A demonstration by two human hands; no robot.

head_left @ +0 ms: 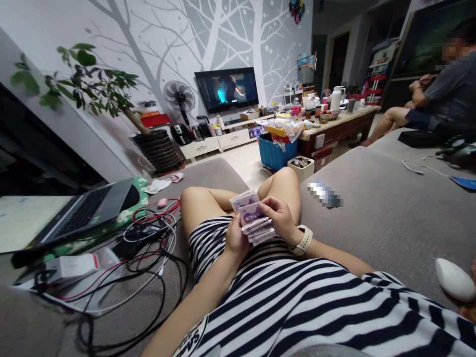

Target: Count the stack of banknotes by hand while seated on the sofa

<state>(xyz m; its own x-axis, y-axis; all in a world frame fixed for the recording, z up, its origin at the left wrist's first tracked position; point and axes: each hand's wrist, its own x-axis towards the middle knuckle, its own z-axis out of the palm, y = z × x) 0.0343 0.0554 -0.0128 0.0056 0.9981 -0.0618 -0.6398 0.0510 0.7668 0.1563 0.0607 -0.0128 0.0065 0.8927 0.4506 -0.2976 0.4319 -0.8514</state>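
A thick stack of purple banknotes rests over my lap, above a black-and-white striped dress. My left hand grips the stack from below and the left, fingers wrapped round it. My right hand, with a cream watch on its wrist, pinches the top notes from the right, one note bent upward. My bare knees rise just beyond the hands.
I sit on a grey sofa. A laptop and a tangle of cables lie to my left. A white object lies at right. Another person sits far right. Ahead are a blue bin, a cluttered table and a television.
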